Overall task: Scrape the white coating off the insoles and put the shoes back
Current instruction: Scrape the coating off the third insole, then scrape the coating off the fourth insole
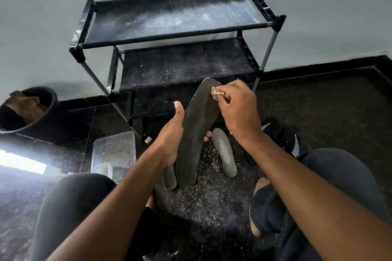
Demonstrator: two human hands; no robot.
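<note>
Insole (196,131) stood tilted at centre, heel end on floor (212,203). Left hand (171,135) gripped its mid edge, thumb up. Right hand (237,108) pinched tan wad (214,93) against toe end. Looked light, bendy; best supported mid-length. Spare insoles (226,154) just beside.

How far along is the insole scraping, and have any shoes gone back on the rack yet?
Done: white scrapings litter the dark floor; a grey insole lying there looks mostly clean. In hand: the left hand holds a long dark insole upright while the right hand rubs its top with a tan wad. Left: the black shoe sits off the black two-tier rack.
</note>
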